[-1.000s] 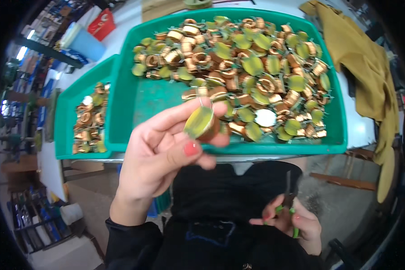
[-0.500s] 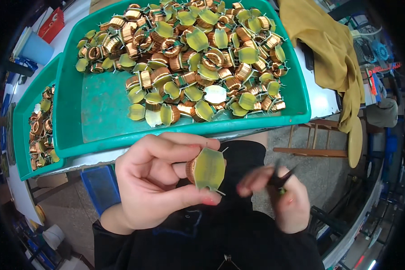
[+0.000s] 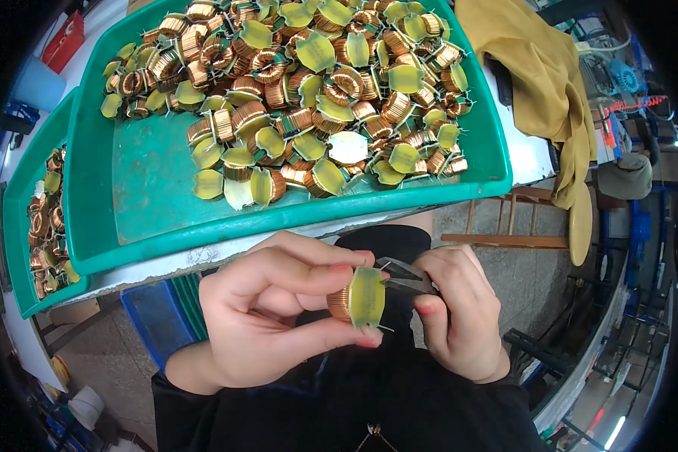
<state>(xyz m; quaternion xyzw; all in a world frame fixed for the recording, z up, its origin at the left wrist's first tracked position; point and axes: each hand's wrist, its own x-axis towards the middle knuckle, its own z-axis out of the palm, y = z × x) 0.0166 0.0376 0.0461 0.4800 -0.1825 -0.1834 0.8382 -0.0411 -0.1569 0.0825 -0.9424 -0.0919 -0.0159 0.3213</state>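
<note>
My left hand (image 3: 275, 309) is closed on a toroidal coil (image 3: 367, 298), a copper-wound ring with a yellow-green base plate. Its plate faces me, and thin wire leads stick out at the upper and lower edges. My right hand (image 3: 463, 309) grips a small dark pair of cutting pliers (image 3: 407, 275). The jaws are apart and reach the upper right edge of the plate, by a wire lead. Most of the pliers' handles are hidden in my palm. Beyond my hands, a large green tray (image 3: 158, 248) holds a heap of similar coils (image 3: 346, 83).
A smaller green tray (image 3: 15, 279) with more coils stands at the left. A mustard cloth (image 3: 539, 83) hangs over the table's right side, near a wooden stool (image 3: 505, 241). Below the table edge at the left is a blue crate (image 3: 154, 320).
My right hand has brought the pliers in to the coil's upper lead. The coil has turned slightly and moved a little to the right. The trays appear shifted left as the view moved.
</note>
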